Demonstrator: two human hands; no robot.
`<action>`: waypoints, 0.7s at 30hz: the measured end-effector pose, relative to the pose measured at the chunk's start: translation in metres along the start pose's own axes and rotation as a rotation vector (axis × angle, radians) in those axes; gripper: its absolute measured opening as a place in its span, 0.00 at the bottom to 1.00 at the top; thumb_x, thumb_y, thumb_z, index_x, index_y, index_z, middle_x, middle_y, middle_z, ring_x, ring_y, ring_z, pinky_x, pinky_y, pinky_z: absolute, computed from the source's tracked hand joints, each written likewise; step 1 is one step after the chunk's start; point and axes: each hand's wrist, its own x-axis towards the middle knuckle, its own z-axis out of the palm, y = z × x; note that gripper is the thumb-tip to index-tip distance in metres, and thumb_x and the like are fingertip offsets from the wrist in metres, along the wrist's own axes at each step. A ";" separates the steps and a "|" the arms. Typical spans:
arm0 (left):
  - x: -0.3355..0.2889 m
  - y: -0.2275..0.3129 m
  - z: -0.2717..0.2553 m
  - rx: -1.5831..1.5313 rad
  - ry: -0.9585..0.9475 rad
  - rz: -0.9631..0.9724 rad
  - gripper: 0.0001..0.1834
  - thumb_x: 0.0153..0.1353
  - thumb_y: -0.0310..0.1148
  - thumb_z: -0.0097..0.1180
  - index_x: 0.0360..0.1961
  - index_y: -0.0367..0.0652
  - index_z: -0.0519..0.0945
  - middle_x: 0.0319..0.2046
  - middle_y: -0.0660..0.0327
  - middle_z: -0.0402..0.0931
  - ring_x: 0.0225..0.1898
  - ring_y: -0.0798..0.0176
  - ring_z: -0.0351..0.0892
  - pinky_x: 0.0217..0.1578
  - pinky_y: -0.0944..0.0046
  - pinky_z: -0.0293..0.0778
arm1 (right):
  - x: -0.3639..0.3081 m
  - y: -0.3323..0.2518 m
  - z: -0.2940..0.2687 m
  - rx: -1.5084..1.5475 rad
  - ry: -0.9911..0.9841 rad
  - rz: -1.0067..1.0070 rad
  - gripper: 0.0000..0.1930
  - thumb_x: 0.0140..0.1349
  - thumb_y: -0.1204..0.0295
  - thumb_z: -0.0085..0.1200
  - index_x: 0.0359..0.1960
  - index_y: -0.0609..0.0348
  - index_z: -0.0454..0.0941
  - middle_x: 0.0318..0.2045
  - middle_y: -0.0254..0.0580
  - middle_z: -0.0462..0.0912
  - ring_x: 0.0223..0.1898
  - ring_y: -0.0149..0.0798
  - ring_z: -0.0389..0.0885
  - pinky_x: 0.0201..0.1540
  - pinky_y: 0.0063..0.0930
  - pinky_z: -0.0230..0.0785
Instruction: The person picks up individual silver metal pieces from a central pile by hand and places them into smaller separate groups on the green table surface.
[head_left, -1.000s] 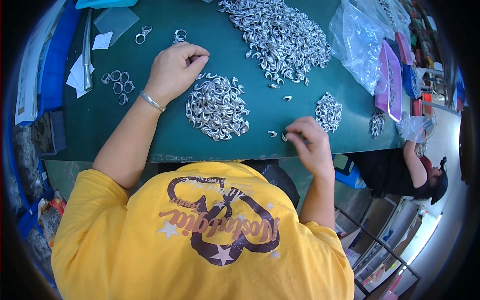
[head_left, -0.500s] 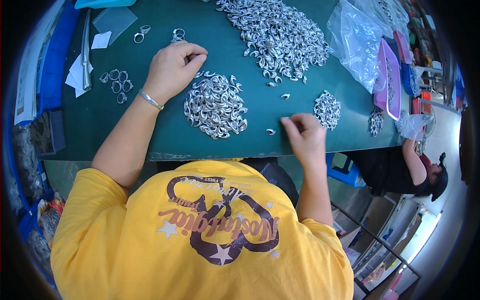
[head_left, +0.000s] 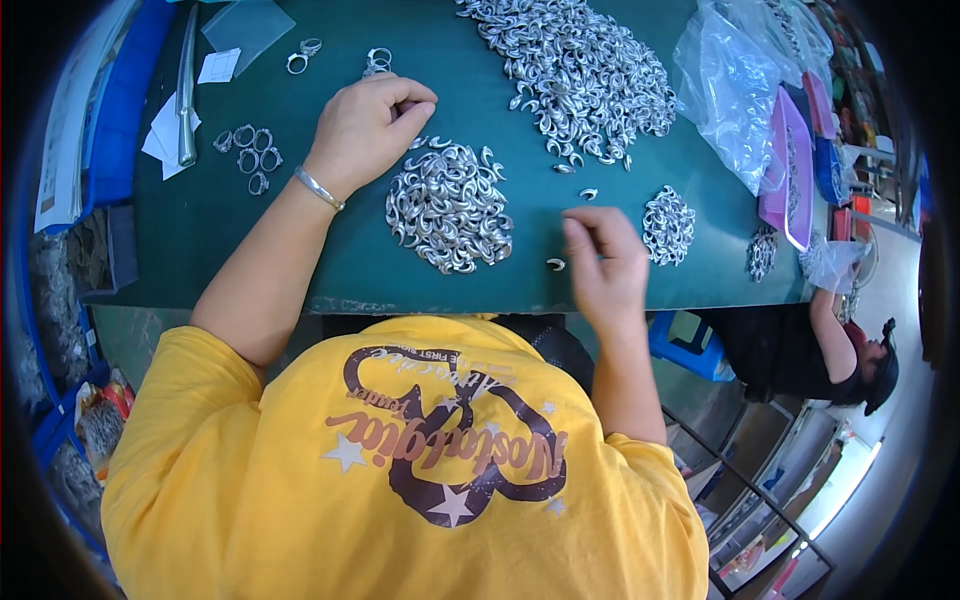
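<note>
Silver, curved metal pieces lie in a heap (head_left: 449,207) on the green table mat (head_left: 250,240), and both hands work beside it. The left hand (head_left: 368,130) rests knuckles-up on the mat at the heap's upper left edge, fingers curled under with the thumb against them; whether it grips a piece cannot be told. A thin silver bangle (head_left: 319,188) circles that wrist. The right hand (head_left: 603,265) hovers over the mat's near edge to the right of the heap, fingertips drawn together, with nothing visible between them. One loose curved silver piece (head_left: 555,264) lies on the mat just beside that hand's thumb, and another single piece (head_left: 588,193) lies a little farther up.

Farther out, a larger spread pile of the same silver pieces (head_left: 580,70) covers the mat's upper middle, and a small cluster (head_left: 668,224) sits to the right of the right hand. Several silver rings (head_left: 248,158) lie grouped at the left, near white paper slips (head_left: 165,135). Crumpled clear plastic bags (head_left: 735,85) sit at the right end.
</note>
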 end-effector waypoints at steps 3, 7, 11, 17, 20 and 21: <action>-0.001 -0.001 0.000 0.014 0.007 -0.006 0.07 0.60 0.30 0.61 0.38 0.42 0.86 0.29 0.63 0.79 0.25 0.69 0.72 0.28 0.69 0.69 | -0.001 0.013 -0.026 0.003 -0.132 0.047 0.04 0.56 0.83 0.59 0.33 0.65 0.80 0.31 0.48 0.80 0.32 0.46 0.81 0.36 0.32 0.74; 0.000 0.003 0.001 0.006 -0.011 -0.025 0.08 0.60 0.31 0.61 0.38 0.41 0.86 0.30 0.63 0.79 0.25 0.69 0.73 0.28 0.69 0.69 | -0.015 0.006 -0.019 -0.059 -0.289 0.000 0.06 0.52 0.82 0.62 0.32 0.64 0.81 0.30 0.46 0.79 0.31 0.47 0.80 0.34 0.33 0.73; 0.001 0.005 0.000 0.006 -0.024 -0.036 0.08 0.60 0.31 0.61 0.38 0.40 0.85 0.31 0.62 0.79 0.26 0.68 0.74 0.29 0.69 0.69 | -0.018 0.006 -0.019 -0.108 -0.168 0.021 0.04 0.52 0.81 0.59 0.31 0.64 0.80 0.29 0.47 0.79 0.30 0.48 0.80 0.33 0.33 0.74; 0.001 0.004 -0.001 0.001 -0.035 -0.073 0.08 0.60 0.30 0.60 0.39 0.40 0.85 0.33 0.62 0.80 0.28 0.69 0.76 0.31 0.71 0.71 | 0.001 0.060 -0.065 -0.350 0.290 0.136 0.02 0.55 0.79 0.59 0.29 0.64 0.81 0.28 0.49 0.81 0.29 0.47 0.81 0.32 0.35 0.74; 0.001 0.004 -0.001 0.000 -0.030 -0.068 0.08 0.60 0.30 0.60 0.39 0.40 0.85 0.33 0.62 0.80 0.28 0.69 0.76 0.30 0.70 0.71 | 0.010 0.066 -0.077 -0.473 0.354 0.090 0.02 0.56 0.79 0.58 0.31 0.65 0.81 0.30 0.49 0.81 0.30 0.48 0.81 0.33 0.36 0.74; 0.002 0.004 -0.001 0.001 -0.029 -0.064 0.08 0.60 0.30 0.60 0.38 0.40 0.85 0.33 0.62 0.80 0.28 0.69 0.76 0.30 0.70 0.71 | 0.014 0.065 -0.076 -0.478 0.357 0.066 0.03 0.56 0.79 0.58 0.31 0.65 0.81 0.31 0.50 0.81 0.30 0.48 0.81 0.33 0.36 0.74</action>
